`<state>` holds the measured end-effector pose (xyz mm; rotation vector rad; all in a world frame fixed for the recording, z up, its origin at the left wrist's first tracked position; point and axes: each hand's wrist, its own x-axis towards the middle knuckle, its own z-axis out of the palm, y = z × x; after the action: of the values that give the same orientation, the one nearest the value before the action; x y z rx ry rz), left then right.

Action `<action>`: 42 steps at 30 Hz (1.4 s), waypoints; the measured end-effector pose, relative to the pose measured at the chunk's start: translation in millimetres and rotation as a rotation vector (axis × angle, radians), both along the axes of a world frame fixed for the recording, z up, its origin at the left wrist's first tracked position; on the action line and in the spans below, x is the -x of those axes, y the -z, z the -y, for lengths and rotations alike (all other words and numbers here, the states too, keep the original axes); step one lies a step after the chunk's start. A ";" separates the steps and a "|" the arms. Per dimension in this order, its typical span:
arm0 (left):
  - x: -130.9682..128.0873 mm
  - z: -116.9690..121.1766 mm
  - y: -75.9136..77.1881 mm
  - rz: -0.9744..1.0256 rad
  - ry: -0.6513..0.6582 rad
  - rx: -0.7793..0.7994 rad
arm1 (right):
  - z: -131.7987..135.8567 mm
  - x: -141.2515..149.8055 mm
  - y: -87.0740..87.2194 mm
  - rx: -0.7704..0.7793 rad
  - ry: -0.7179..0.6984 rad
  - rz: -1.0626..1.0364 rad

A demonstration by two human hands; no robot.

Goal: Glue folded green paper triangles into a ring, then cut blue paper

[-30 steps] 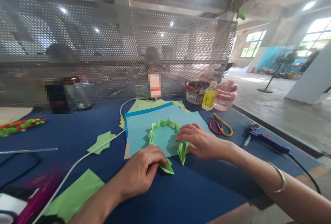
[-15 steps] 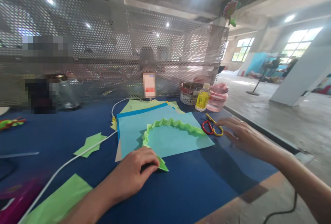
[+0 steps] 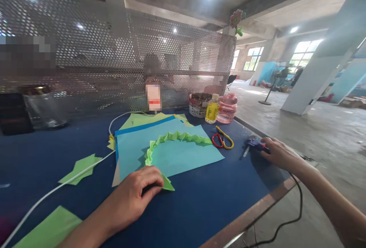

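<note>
My left hand [image 3: 140,190] pinches one end of a light green folded paper strip [image 3: 177,136]. The pleated strip curves over a light blue paper sheet [image 3: 183,160], and its pointed green end sticks out past my fingertips. At the table's right edge, my right hand [image 3: 277,152] is closed around the handle of a dark blue glue gun [image 3: 256,144] with a black cord [image 3: 299,206] hanging from it. Between the strip and the glue gun lie scissors [image 3: 224,140] with one red and one yellow handle.
Green paper pieces [image 3: 80,168] lie on the left, crossed by a white cable [image 3: 54,190]. At the back stand a round basket [image 3: 197,107], a yellow-labelled bottle [image 3: 212,110], a pink jug [image 3: 227,108] and a glass [image 3: 51,110]. A perforated metal panel [image 3: 177,65] rises behind the table [image 3: 183,210].
My right hand has moved right from beside the scissors and taken hold of the glue gun. The view has turned right. My left hand keeps its pinch on the paper strip.
</note>
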<state>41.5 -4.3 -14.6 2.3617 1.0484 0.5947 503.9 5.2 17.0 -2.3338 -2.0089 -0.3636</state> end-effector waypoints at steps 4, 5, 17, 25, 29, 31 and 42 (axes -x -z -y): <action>0.0 0.1 0.7 0.022 0.007 -0.036 | -4.9 9.5 0.2 0.032 0.046 -0.009; 0.0 0.2 0.7 0.036 0.009 -0.045 | -4.2 12.9 -1.4 0.029 0.058 -0.014; 1.3 -1.6 2.6 0.073 -0.021 -0.033 | 37.2 116.3 -30.6 -0.040 -0.229 -0.696; -0.3 -0.5 3.8 0.147 -0.022 -0.238 | 65.1 167.4 -14.5 0.291 -0.469 -0.686; -1.1 1.4 4.0 0.136 0.000 -0.292 | 66.0 176.4 -14.9 0.308 -0.473 -0.631; -1.5 2.5 4.1 0.120 0.010 -0.304 | 64.4 182.7 -17.8 0.297 -0.526 -0.617; -2.5 5.6 4.2 0.061 0.017 -0.330 | 60.1 202.8 -30.5 0.256 -0.715 -0.535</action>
<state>44.0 -9.9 -18.8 2.6093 0.9630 0.8867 301.1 -54.9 47.6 -1.3990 -2.4591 0.5121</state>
